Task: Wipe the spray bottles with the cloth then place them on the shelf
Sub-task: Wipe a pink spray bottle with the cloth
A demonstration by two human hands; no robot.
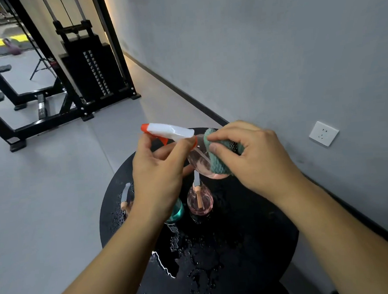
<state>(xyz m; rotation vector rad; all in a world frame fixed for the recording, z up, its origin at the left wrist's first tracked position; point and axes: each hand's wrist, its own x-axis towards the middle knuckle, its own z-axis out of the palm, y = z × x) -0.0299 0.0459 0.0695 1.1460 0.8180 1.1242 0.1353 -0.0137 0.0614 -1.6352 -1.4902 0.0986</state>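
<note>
Your left hand grips the pink spray bottle's neck above the wet surface | bottle tilted, nozzle pointing left | right hand presses the teal cloth on its right flank

Cloth – teal, knobbly; held bottle pink; table black

Dim, even indoor light, warm glow along the wall edge (upper left). Glare on wet table. Wide-angle bending at edges.
</note>
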